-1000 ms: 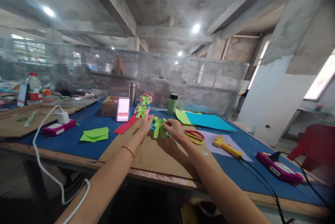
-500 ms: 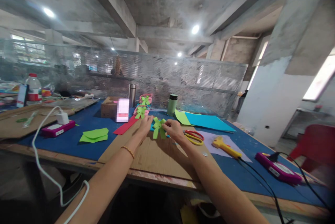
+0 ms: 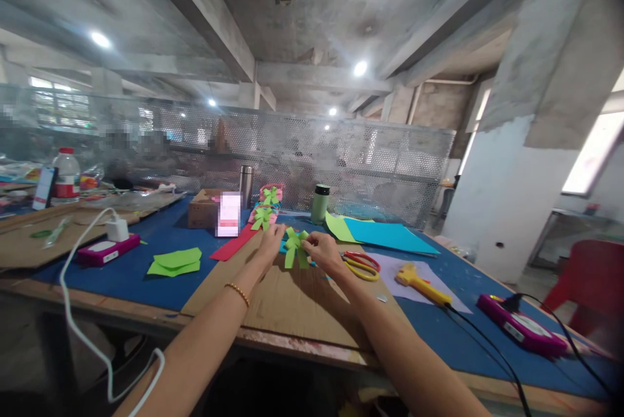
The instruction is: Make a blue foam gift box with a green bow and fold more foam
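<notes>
The right hand [image 3: 322,249] pinches one green bow [image 3: 294,243] over the cardboard [image 3: 292,313], the left hand [image 3: 272,241] curled beside it, grip unclear, with two more bows [image 3: 263,217], two lidded flasks [image 3: 320,206] and one box [image 3: 202,210] beyond.

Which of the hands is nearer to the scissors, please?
The right hand, just left of the scissors; the left hand is farther away, on the other side of the green paper bow.

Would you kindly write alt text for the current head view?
A person's right hand touches a green paper bow over a cardboard sheet, the left hand close beside it. Scissors and a yellow corded tool lie to the right.
</notes>
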{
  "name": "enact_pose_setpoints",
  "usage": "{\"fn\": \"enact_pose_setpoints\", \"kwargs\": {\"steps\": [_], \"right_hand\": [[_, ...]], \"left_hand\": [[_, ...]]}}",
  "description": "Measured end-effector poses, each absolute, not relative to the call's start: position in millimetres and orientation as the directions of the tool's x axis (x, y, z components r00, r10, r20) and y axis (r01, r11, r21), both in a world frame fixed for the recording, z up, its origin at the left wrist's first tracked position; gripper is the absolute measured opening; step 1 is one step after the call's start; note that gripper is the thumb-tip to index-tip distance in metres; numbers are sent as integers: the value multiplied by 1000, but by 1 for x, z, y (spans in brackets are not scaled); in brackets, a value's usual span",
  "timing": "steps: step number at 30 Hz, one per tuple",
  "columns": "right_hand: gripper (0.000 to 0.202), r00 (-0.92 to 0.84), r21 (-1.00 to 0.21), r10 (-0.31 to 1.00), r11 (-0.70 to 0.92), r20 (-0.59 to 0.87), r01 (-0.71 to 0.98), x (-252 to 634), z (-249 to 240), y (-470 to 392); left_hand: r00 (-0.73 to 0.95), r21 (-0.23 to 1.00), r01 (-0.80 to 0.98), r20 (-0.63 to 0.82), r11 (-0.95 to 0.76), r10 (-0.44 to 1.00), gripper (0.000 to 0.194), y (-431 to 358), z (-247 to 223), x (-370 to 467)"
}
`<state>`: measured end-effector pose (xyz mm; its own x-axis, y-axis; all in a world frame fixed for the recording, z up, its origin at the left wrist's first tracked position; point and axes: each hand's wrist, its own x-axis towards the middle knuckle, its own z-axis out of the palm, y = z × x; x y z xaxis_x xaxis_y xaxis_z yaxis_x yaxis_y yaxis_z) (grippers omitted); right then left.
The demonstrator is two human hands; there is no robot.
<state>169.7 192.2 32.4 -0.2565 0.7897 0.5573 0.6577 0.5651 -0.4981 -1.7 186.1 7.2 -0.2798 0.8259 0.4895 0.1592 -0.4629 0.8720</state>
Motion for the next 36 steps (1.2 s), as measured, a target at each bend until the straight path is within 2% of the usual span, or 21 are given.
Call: {"fn": "enact_pose_setpoints", "kwargs": {"steps": [12,25,36], "right_hand": [[17,-253,-490,794,556,553,671,169,32,194],[18,-266,-441,769,572,581,691,168,30,199],[19,-263,-441,764,576,589,688,169,29,200]], "left_hand": [[-285,885,150,466,-441,838,23,187,9,-2],[-292,892,161,452,-423,843,28,190,10,-3],[-307,903,156,430,-401,849,25,185,16,-3]]}}
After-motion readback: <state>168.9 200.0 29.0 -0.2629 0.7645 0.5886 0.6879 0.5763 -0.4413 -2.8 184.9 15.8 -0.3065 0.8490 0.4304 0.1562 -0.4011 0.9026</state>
